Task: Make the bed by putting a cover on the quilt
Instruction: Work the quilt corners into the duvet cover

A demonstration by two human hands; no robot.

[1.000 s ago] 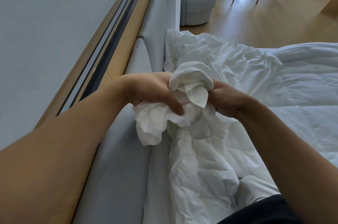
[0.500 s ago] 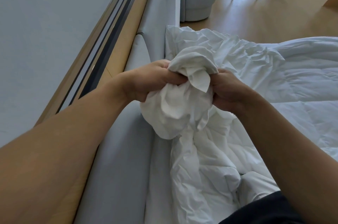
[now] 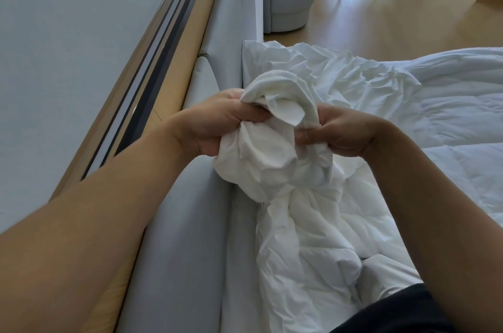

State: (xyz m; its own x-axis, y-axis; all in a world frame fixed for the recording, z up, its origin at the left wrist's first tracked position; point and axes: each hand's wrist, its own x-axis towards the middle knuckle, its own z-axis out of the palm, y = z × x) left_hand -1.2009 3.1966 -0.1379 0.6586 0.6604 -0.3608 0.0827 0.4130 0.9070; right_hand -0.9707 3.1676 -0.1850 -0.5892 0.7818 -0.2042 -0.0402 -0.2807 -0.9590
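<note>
Along the left runs the grey padded headboard [image 3: 174, 237] under a wooden rail [image 3: 152, 82]. The left hand [image 3: 217, 123] grips a bunched wad of white cover [image 3: 269, 158], fingers curled into the cloth, and the right hand [image 3: 340, 131] pinches the same wad from the other side. The bundle is lifted just above the bed, beside the headboard. The white quilt [image 3: 449, 120] lies spread out to the right, with the wooden floor [image 3: 394, 14] beyond.

cover [image 3: 272, 164]: white cloth, matt, crumpled — just beside headboard [image 3: 185, 223] | headboard: grey upholstery, smooth, matt | quilt [image 3: 462, 120], away from headboard: white cloth, stitched, matt | ledge [image 3: 171, 87] behind headboard: light wood, smooth | floor [image 3: 381, 19] beyond headboard: wood — glossy
</note>
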